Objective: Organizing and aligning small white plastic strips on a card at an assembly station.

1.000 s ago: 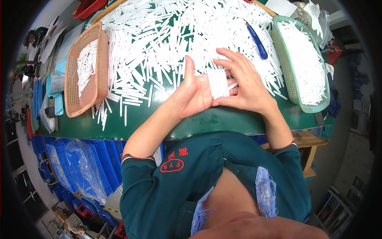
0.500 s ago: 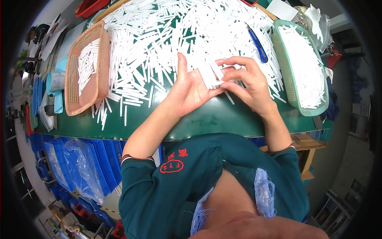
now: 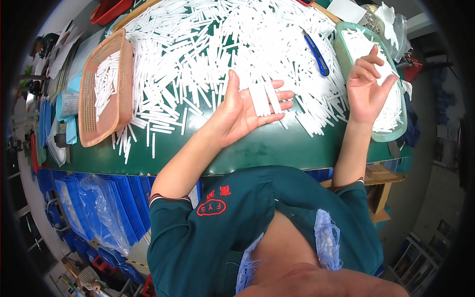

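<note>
My left hand (image 3: pixel 236 116) is palm up over the green table, fingers stretched and spread. Several short white sticks (image 3: pixel 261 100) lie side by side across its palm and fingers, resting there rather than gripped. To the right, my right hand (image 3: pixel 365 94) is raised over the near part of a green mesh basket (image 3: pixel 391 137) filled with similar white sticks. Its thumb stands apart from loosely bent fingers, and I see nothing between them. Behind my left hand spreads a large loose heap of white sticks (image 3: pixel 168 49).
A blue utility knife (image 3: pixel 316 53) lies on the heap's right side. At left stands a peach mesh basket (image 3: pixel 124 81) with some sticks in it. A red tray (image 3: pixel 106 12) is at the far left. The green tabletop (image 3: pixel 267 156) shows along the near edge.
My right hand has left the sticks on my left hand and moved right, over the green basket. The fingers of my left hand, partly hidden before, now show spread beneath the sticks.
</note>
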The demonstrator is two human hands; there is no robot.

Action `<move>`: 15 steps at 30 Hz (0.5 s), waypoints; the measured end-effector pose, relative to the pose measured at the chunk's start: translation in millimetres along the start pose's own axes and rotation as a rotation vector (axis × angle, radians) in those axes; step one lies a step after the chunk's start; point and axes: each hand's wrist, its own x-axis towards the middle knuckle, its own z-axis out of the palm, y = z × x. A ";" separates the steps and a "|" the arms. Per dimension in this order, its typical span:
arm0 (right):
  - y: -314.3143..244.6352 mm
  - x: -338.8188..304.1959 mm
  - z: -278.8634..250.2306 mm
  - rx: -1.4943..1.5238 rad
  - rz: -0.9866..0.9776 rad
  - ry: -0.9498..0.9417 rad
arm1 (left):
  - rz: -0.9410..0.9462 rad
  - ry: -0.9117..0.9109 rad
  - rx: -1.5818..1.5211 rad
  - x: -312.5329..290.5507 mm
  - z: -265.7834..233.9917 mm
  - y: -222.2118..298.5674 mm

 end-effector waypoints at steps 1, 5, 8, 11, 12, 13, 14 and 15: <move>4.7 0.0 -3.8 -0.117 0.073 -0.082 | -0.005 -0.010 0.016 0.0 0.5 -0.1; 50.2 -17.5 -6.0 -1.390 0.098 -0.442 | -0.045 -0.036 0.035 -5.1 2.2 2.1; 81.9 -30.7 -2.9 -2.040 0.018 -0.844 | -0.077 -0.022 -0.002 -5.5 4.7 2.3; 89.5 -32.6 -20.6 -2.091 -0.108 -0.997 | -0.076 0.055 0.092 -6.6 7.3 1.3; 86.9 -31.5 -24.7 -2.130 -0.045 -1.027 | -0.069 0.083 0.043 -6.3 8.8 0.1; 86.8 -32.7 -25.4 -2.129 -0.037 -1.025 | -0.072 0.086 0.038 -6.9 8.2 -0.9; 86.9 -32.5 -25.8 -2.147 -0.038 -1.036 | -0.085 0.089 0.022 -6.2 7.1 -0.5; 87.0 -32.4 -26.1 -2.166 -0.040 -1.048 | -0.098 0.092 0.007 -5.7 6.1 0.0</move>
